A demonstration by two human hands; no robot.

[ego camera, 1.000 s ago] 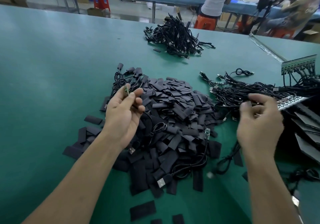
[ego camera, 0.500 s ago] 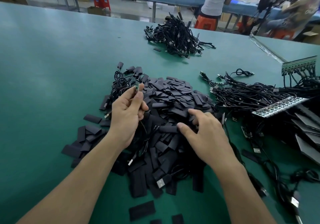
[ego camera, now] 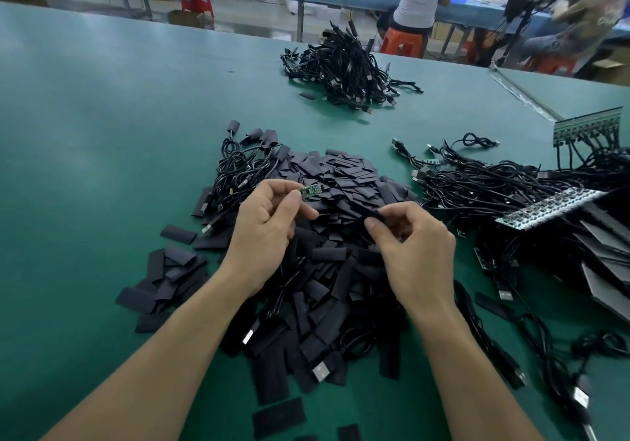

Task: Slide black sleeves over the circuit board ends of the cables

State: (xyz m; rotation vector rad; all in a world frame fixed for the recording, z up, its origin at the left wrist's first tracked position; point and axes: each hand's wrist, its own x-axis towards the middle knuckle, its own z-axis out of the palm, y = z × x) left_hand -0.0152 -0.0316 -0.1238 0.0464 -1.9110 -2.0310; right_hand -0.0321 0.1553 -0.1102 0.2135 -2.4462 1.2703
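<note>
Table: left hand pinches one board, right hand one sleeve.

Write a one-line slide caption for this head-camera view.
Left hand pinches a cable's green circuit board while the right hand pinches a black sleeve above the sleeve pile.

Green circuit board stuck out bare from my left grip, tip tilted up to the right. One flat black sleeve sat pinched in my right grip, near it, over the loose sleeve pile on the bench.
</note>
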